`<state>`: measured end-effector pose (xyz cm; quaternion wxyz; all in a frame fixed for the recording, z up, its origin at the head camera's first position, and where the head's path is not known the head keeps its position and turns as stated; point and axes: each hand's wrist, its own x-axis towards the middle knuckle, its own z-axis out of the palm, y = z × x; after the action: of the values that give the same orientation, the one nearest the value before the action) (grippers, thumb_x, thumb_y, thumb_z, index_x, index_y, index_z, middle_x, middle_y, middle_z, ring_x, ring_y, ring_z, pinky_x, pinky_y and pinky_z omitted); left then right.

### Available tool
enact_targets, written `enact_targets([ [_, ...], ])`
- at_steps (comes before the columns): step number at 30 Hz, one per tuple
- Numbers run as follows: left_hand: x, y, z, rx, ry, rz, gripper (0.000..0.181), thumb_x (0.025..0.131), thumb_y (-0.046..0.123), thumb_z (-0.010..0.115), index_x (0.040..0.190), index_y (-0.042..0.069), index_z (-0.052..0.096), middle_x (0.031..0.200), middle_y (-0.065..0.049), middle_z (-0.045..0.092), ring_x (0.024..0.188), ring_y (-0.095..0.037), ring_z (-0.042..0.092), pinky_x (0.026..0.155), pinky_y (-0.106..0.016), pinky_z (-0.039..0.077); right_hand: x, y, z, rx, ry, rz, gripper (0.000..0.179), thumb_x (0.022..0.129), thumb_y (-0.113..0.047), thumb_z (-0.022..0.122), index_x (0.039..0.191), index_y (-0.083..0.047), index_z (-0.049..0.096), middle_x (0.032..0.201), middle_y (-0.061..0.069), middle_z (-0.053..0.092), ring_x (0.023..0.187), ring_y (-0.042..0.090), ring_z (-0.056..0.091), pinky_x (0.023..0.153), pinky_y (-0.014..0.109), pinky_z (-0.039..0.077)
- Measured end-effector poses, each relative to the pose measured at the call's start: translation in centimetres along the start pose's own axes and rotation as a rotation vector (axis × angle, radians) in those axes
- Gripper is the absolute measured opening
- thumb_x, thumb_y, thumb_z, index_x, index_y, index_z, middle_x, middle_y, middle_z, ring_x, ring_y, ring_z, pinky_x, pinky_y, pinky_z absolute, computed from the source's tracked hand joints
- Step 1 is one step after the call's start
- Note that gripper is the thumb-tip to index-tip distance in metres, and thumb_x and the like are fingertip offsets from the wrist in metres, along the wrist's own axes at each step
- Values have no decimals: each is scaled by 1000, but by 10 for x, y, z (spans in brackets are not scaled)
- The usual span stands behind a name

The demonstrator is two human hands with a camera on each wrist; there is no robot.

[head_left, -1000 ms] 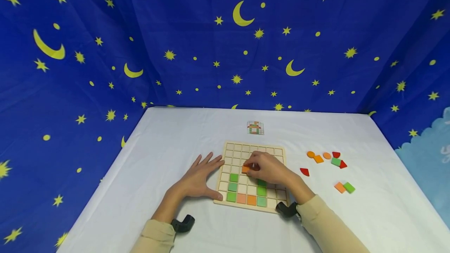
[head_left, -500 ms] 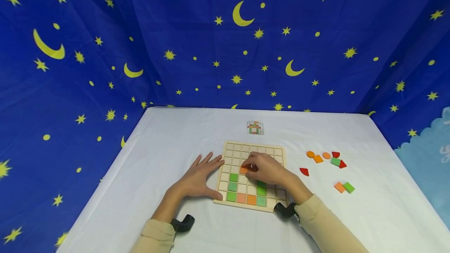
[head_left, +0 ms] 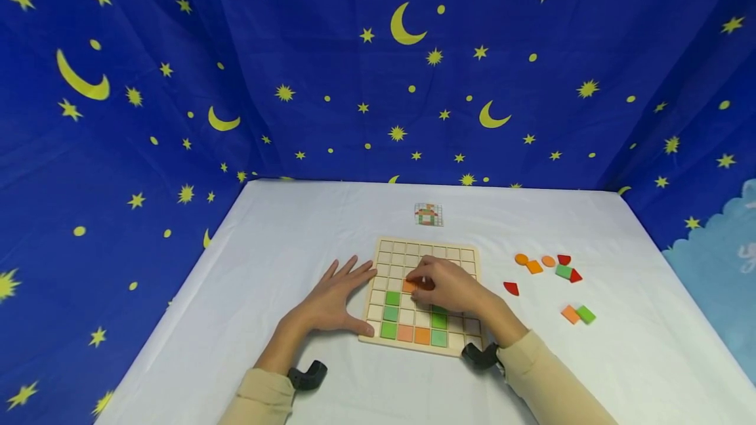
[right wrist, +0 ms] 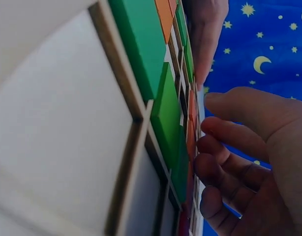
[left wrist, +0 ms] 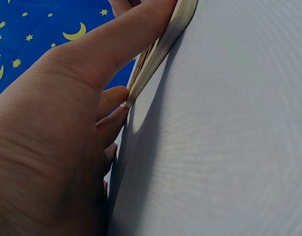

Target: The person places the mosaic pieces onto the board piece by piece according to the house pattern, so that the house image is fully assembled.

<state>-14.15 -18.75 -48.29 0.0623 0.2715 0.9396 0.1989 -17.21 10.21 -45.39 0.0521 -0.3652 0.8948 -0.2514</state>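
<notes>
In the head view, a wooden grid board (head_left: 398, 258) lies on the white table. My left hand (head_left: 333, 300) spreads along the board's left side, fingertips and thumb at its edge; the left wrist view shows the thumb against the board's edge (left wrist: 161, 51). My right hand (head_left: 453, 286) reaches over the board, thumb and index finger at opposite sides of an orange square tile (head_left: 409, 286). Green tiles (head_left: 391, 314) form a column left of it, and a pink tile (head_left: 405, 333) sits in the bottom row. From the right wrist, curled fingers (right wrist: 220, 167) hover close over orange and red tiles.
A small pattern card (head_left: 428, 214) lies behind the board. Loose pieces on the right include an orange disc (head_left: 522, 259), a red quarter-round (head_left: 511, 288), a green square (head_left: 586, 315) and several others. A blue star-and-moon cloth (head_left: 331, 71) hangs behind the table.
The orange tile and my right fingertips have shifted slightly left since a second ago, then stayed nearly in place. My left hand has not moved.
</notes>
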Motion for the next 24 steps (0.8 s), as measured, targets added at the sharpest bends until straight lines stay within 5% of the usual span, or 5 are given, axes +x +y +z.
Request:
enact_targets([
  [10, 0, 0, 0, -5, 1, -8, 119, 54, 85, 66, 152, 26, 32, 157, 11, 19, 145, -18, 4, 116, -43, -2, -20, -1, -7, -42, 44, 2, 24, 89, -33, 69, 109, -21, 73, 94, -9, 59, 73, 8, 51, 61, 23, 45],
  [24, -1, 1, -1, -18, 4, 2, 118, 54, 83, 68, 151, 25, 32, 158, 9, 19, 145, -21, 5, 116, -45, -2, -72, 26, -25, -6, 112, 100, 24, 90, -26, 69, 111, -15, 71, 87, -16, 54, 71, 5, 52, 58, 21, 45],
])
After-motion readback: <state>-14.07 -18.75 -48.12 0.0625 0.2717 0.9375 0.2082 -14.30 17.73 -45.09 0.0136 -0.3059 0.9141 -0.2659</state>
